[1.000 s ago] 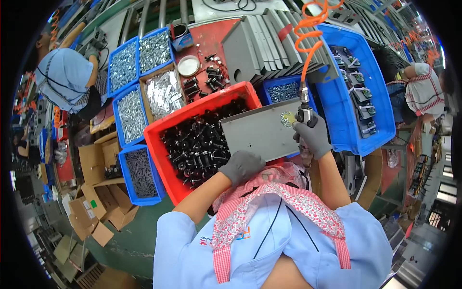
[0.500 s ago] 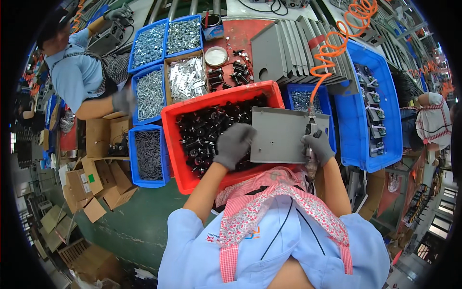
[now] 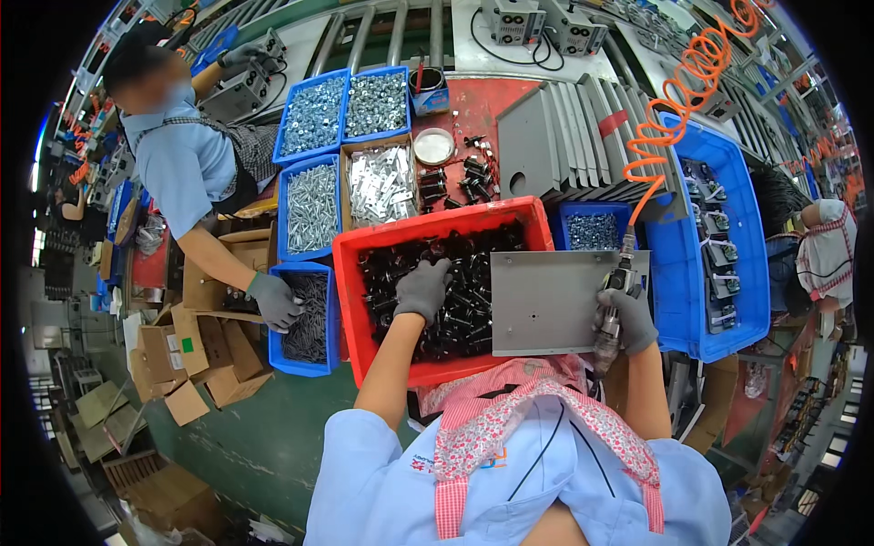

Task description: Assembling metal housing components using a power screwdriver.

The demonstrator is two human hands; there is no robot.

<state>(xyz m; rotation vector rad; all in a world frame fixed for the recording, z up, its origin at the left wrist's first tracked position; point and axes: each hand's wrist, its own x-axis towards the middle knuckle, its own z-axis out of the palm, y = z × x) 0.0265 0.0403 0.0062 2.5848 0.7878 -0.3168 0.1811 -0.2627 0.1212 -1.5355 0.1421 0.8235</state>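
My left hand, in a grey glove, is down among black cylindrical parts in a red bin. Its fingers are bent inward, and whatever they grip is hidden. In my gloved right hand is an air screwdriver, held upright with fingers wrapped round its body. An orange coiled hose runs up from the tool. Beside and partly behind that hand, a flat grey metal panel with a small hole lies across the right part of the red bin.
A co-worker's gloved hand hovers over a blue bin of dark screws. Other blue bins of fasteners stand at the left. Grey bent panels stand in a row behind, and a blue tub of assemblies is at the right.
My left hand has moved leftward and farther into the red bin, away from the panel. The co-worker's hand has come nearer, to the dark screws. The whole view has shifted slightly.
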